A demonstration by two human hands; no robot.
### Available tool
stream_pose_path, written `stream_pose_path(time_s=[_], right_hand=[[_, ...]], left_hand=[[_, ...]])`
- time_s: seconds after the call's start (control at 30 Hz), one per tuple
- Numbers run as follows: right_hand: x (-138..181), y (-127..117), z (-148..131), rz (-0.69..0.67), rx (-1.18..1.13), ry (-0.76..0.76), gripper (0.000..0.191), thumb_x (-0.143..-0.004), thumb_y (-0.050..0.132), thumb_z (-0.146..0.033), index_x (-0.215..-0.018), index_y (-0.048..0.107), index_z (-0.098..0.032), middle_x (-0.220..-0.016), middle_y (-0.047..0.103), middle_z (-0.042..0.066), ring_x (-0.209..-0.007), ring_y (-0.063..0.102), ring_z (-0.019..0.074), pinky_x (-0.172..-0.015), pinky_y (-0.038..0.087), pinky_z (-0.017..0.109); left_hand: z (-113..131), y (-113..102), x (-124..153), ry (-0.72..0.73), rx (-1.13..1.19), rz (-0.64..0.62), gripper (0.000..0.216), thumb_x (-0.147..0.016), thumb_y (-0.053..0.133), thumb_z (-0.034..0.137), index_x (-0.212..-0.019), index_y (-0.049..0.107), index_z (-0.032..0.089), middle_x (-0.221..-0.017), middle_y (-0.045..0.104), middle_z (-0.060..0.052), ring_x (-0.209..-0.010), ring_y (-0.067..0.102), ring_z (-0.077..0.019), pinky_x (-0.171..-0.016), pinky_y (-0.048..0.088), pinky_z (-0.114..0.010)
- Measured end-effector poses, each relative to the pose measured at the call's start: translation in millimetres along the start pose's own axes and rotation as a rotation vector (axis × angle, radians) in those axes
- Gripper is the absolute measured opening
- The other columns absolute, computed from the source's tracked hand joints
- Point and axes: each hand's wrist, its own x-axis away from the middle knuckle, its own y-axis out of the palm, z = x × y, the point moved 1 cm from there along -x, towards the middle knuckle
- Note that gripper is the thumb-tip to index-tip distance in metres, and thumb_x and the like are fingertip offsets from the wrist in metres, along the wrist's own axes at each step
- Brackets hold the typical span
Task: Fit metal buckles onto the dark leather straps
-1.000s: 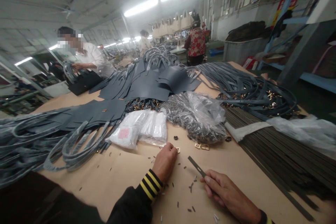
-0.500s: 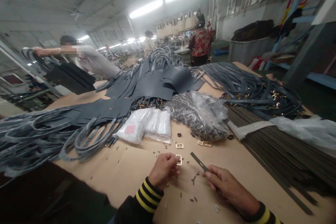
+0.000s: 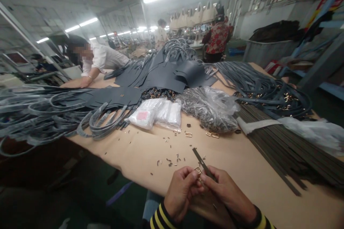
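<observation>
My left hand [image 3: 185,190] pinches a gold-coloured buckle [image 3: 198,170] between thumb and fingers, near the table's front edge. In my right hand [image 3: 224,189] is a dark olive strap [image 3: 202,160], its slotted end pointing up and away from me. Both hands are close together, so the strap crosses right beside the buckle; whether it passes through the frame cannot be made out. Further back on the table lie another loose buckle [image 3: 188,135] and a pair of buckles [image 3: 214,135]. Small dark bits [image 3: 170,161] are scattered on the brown surface before my hands.
White plastic packets [image 3: 145,115] and a clear bag of metal parts [image 3: 208,109] stand mid-table. Olive straps [image 3: 271,143] lie bundled at the right, dark blue straps [image 3: 258,86] behind. Blue-grey bag pieces and handles [image 3: 99,123] fill the left. A co-worker [image 3: 104,57] leans over the far left.
My hands have come together, bringing buckle and strap side by side nearer the front edge. The co-worker has lowered an arm to the table, no longer holding up dark pieces. The view has shifted.
</observation>
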Motion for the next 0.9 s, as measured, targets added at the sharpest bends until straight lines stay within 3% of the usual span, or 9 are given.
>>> stream_pose_path(time_s=[0.17, 0.53, 0.73, 0.9], right_hand=[[7, 8, -4, -0.009, 0.036, -0.038, 0.028, -0.077, 0.047, -0.041, -0.068, 0.051, -0.015, -0.065, 0.055, 0.001, -0.064, 0.052, 0.0151, -0.060, 0.041, 0.025], [15, 18, -8, 0.043, 0.107, 0.010, 0.023, -0.075, 0.049, -0.040, -0.069, 0.048, -0.018, -0.050, 0.043, -0.006, -0.041, 0.038, 0.0083, -0.042, 0.032, 0.021], [20, 20, -16, 0.112, 0.204, -0.035, 0.018, -0.073, 0.051, -0.035, -0.068, 0.054, -0.018, -0.062, 0.057, -0.001, -0.061, 0.053, 0.0152, -0.056, 0.040, 0.024], [20, 22, -12, 0.168, 0.245, -0.031, 0.017, -0.073, 0.051, -0.035, -0.068, 0.055, -0.019, -0.066, 0.062, 0.001, -0.065, 0.056, 0.0172, -0.061, 0.043, 0.025]], left_hand=[[-8, -5, 8, 0.044, 0.024, -0.023, 0.020, -0.065, 0.066, 0.025, -0.069, 0.053, 0.010, -0.059, 0.055, 0.001, -0.050, 0.050, -0.0047, -0.052, 0.045, -0.017], [-8, -10, 16, 0.129, 0.050, -0.014, 0.022, -0.057, 0.071, 0.022, -0.065, 0.055, 0.010, -0.057, 0.059, 0.000, -0.050, 0.055, -0.0071, -0.053, 0.041, -0.017], [-7, -14, 20, 0.123, 0.091, 0.049, 0.021, -0.055, 0.071, 0.019, -0.071, 0.060, 0.011, -0.067, 0.062, -0.003, -0.061, 0.057, -0.0093, -0.060, 0.042, -0.019], [-8, -18, 21, 0.081, 0.112, 0.077, 0.029, -0.060, 0.069, 0.027, -0.080, 0.060, 0.009, -0.072, 0.063, -0.008, -0.063, 0.057, -0.0111, -0.061, 0.043, -0.022]])
